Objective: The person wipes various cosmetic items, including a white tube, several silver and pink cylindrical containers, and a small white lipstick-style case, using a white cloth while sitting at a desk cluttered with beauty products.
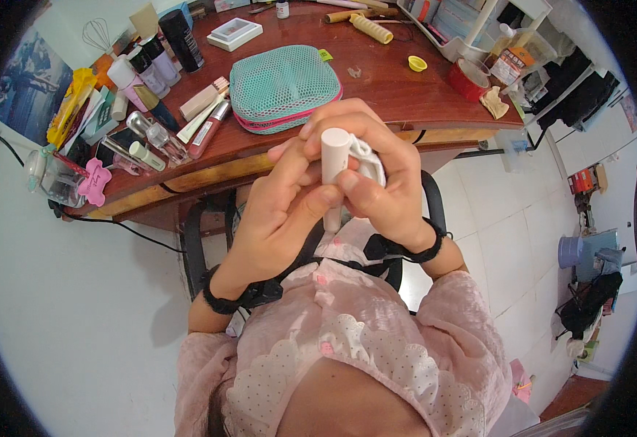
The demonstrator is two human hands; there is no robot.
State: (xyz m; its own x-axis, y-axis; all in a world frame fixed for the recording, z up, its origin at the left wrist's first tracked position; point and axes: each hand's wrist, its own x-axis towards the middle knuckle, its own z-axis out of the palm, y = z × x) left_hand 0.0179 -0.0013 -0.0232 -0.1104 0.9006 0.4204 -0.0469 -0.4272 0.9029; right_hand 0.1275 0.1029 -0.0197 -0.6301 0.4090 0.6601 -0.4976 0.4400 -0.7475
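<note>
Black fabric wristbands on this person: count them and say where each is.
2. One black fabric wristband is around the wrist of the left hand; the other wristband is around the wrist of the right hand. More could hide beneath the pink plush sleeves.

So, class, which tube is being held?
The white tube, between the left hand and right hand; the dark-pink tube and cream tube lie on the desk.

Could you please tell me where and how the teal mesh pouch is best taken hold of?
I would pinch the mesh pouch at its rounded right end, coming from the right with the right hand once it is free of the white tube: that end looks soft enough to pinch, while cosmetic tubes crowd the left one.
</note>
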